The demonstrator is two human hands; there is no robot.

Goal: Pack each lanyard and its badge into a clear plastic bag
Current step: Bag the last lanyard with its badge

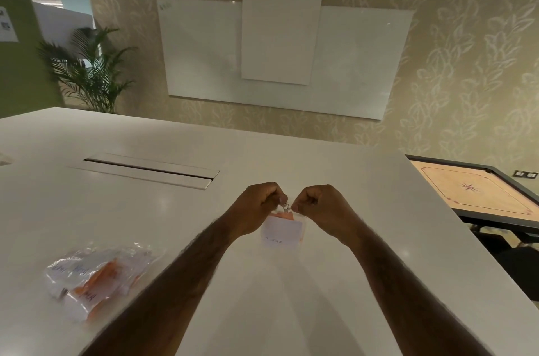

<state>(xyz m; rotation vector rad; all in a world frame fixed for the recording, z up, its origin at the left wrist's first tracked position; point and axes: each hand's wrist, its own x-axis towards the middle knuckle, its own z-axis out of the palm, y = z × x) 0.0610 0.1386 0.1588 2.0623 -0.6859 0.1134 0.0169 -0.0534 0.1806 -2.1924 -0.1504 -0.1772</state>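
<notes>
Hands (287, 205) fisted, pinching bag (282, 229) top.

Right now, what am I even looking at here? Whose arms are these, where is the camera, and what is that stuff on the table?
There is no machine here. The arms belong to a person wearing a camera on the head, so this single picture looks forward and down over them. The left hand and right hand are closed together, pinching the top of a clear bag with a white badge and something orange inside, held above the white table. To the left on the table lies a pile of similar filled bags. A potted plant and whiteboards stand behind, and a carrom board to the right.
</notes>
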